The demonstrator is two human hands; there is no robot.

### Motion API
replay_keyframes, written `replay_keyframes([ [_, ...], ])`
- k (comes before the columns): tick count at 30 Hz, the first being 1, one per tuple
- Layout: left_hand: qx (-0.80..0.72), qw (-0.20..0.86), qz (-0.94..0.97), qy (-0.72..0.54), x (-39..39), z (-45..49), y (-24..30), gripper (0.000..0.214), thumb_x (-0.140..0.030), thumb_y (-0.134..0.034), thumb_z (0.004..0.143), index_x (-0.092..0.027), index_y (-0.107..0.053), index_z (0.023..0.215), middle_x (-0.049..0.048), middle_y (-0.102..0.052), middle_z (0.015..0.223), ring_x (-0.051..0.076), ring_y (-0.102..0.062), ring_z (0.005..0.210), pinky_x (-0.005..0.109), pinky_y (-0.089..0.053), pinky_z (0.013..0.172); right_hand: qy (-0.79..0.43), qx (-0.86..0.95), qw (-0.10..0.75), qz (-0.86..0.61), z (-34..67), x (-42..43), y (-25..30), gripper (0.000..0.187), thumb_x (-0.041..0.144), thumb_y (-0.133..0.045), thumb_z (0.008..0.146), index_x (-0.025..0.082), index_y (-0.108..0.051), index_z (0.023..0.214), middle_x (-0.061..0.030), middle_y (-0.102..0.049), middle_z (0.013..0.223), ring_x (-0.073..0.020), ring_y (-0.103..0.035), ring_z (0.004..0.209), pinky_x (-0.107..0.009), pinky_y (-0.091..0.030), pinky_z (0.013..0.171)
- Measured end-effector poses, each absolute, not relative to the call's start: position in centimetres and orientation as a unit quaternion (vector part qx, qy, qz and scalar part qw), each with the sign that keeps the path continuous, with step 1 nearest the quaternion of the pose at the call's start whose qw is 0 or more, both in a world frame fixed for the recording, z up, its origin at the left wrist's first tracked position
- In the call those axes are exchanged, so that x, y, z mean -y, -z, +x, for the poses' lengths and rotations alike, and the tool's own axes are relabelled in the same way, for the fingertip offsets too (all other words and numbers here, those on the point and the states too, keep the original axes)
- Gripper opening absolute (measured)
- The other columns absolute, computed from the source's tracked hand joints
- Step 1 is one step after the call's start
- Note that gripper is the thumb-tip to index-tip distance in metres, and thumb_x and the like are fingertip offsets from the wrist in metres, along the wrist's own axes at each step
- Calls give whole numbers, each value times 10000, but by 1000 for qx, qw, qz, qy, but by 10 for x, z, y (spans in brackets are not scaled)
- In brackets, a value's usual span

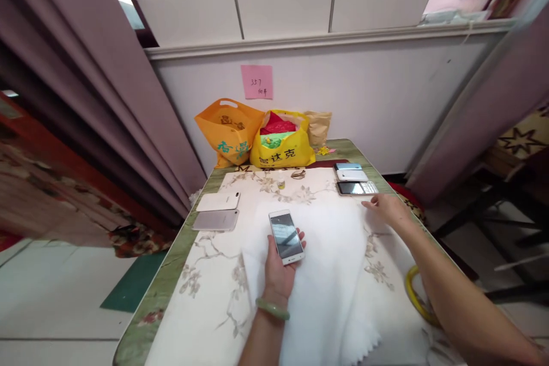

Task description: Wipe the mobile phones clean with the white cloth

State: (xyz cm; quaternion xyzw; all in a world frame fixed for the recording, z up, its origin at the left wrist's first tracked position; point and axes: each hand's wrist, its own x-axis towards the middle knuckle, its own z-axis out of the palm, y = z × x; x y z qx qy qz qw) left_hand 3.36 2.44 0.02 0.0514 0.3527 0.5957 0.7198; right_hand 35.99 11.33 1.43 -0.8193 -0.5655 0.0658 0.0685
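Note:
My left hand (pixel 281 274), with a green bangle (pixel 273 309) at the wrist, cradles a white smartphone (pixel 286 237) from below, its screen lit and facing up. Over the right side of the table is my right hand (pixel 388 210), its fingers partly bent and a little apart, with nothing visible in them. Just beyond those fingers lies a keypad phone (pixel 351 189). Behind it are a white phone (pixel 351 175) and a blue-backed phone (pixel 348 166). To the left, a white phone (pixel 218 201) and a silvery phone (pixel 215 220) lie back side up.
A white cloth (pixel 321 291) spreads over the flowered table cover (pixel 197 274). At the back stand an orange bag (pixel 229 131), a yellow bag (pixel 283 151) and a brown paper bag (pixel 318 127). A small bottle (pixel 281 183) and a yellow ring-shaped object (pixel 418 297) are also there.

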Motion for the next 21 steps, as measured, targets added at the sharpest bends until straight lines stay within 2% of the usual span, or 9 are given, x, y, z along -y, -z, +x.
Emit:
replay_keyframes([
  [5, -336, 732, 54, -590, -22, 32, 1, 526, -503, -484, 912, -84, -609, 1203, 198, -660, 1191, 294, -661, 1056, 439, -514, 935, -95, 579, 70, -807, 339, -91, 5, 568, 740, -521, 723, 210, -671, 863, -121, -702, 807, -293, -652, 794, -336, -401, 638],
  [7, -319, 744, 52, -585, -21, 31, 3, 509, -488, -500, 908, -91, -607, 1210, 185, -660, 1195, 293, -654, 1069, 439, -503, 950, -95, 587, 60, -802, 330, -88, 9, 491, 682, -567, 715, 222, -665, 855, -108, -700, 808, -284, -651, 778, -331, -397, 626],
  [10, -298, 752, 51, -585, -20, 29, 5, 509, -483, -515, 901, -96, -601, 1221, 176, -661, 1190, 294, -647, 1080, 440, -489, 966, -109, 614, 51, -780, 322, -89, 5, 318, 542, -576, 753, 234, -649, 716, -85, -689, 759, -256, -640, 730, -316, -380, 593],
  [12, -293, 751, 49, -589, -20, 28, 6, 516, -482, -516, 900, -93, -593, 1231, 180, -656, 1194, 294, -642, 1090, 440, -485, 970, -118, 619, 80, -772, 312, -88, -6, 302, 496, -579, 759, 225, -606, 629, -73, -665, 680, -234, -619, 668, -305, -367, 569],
  [14, -297, 749, 47, -590, -20, 28, 7, 514, -480, -511, 903, -101, -585, 1243, 182, -653, 1198, 293, -640, 1094, 444, -489, 962, -173, 612, 168, -753, 294, -81, -24, 335, 510, -580, 768, 216, -568, 610, -48, -623, 595, -199, -582, 592, -289, -364, 544],
  [17, -313, 745, 47, -587, -21, 30, 7, 507, -483, -500, 907, -108, -589, 1236, 172, -667, 1175, 291, -647, 1078, 442, -498, 943, -388, 573, 364, -624, 251, -61, -53, 418, 612, -560, 788, 200, -573, 715, -5, -583, 570, -138, -522, 503, -253, -378, 498],
  [19, -309, 743, 55, -591, -20, 31, 6, 499, -483, -495, 909, -107, -602, 1219, 154, -683, 1149, 282, -649, 1067, 420, -502, 936, -529, 567, 401, -488, 222, -50, -66, 452, 626, -569, 798, 189, -618, 907, -25, -651, 726, -129, -571, 561, -246, -436, 529],
  [20, -296, 748, 64, -591, -19, 31, 5, 499, -483, -491, 911, -106, -605, 1218, 146, -684, 1153, 278, -644, 1075, 406, -500, 940, -566, 576, 392, -441, 210, -46, -69, 485, 624, -541, 825, 197, -618, 1043, -49, -680, 850, -137, -609, 616, -256, -468, 555],
  [21, -277, 756, 76, -589, -18, 31, 4, 503, -485, -487, 913, -108, -604, 1224, 139, -679, 1170, 276, -635, 1093, 395, -495, 949, -560, 585, 394, -434, 201, -44, -68, 506, 621, -519, 844, 197, -613, 1104, -55, -683, 874, -142, -622, 622, -267, -486, 563],
])
